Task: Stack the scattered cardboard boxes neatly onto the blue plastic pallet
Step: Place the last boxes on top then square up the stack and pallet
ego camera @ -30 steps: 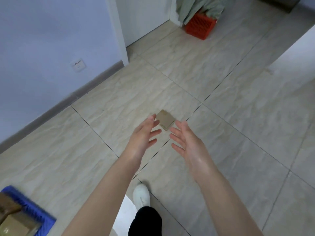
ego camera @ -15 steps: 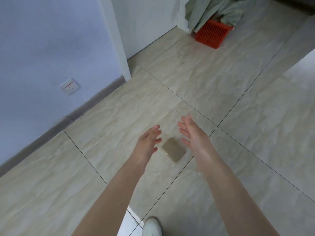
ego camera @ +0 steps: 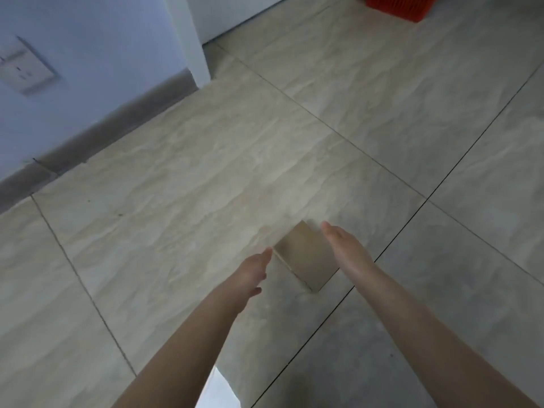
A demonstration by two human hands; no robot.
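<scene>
A small flat brown cardboard box [ego camera: 304, 256] lies on the beige tiled floor, turned diagonally. My left hand [ego camera: 252, 270] reaches toward its left edge, fingers straight and apart, fingertips close to the box's left corner. My right hand [ego camera: 346, 245] is stretched out along the box's right side, palm facing inward, and covers part of that edge. Neither hand grips the box. The blue pallet is out of view.
A pale blue wall with a socket [ego camera: 25, 70] and a grey skirting board [ego camera: 97, 136] runs along the left. A white door frame [ego camera: 188, 39] stands at the top. An orange crate [ego camera: 400, 5] sits at the top edge. Dark grout lines cross the floor.
The view has moved closer and lower, so the box looks larger. Both hands have dropped to either side of the box. The shoe and the pallet corner have left the view.
</scene>
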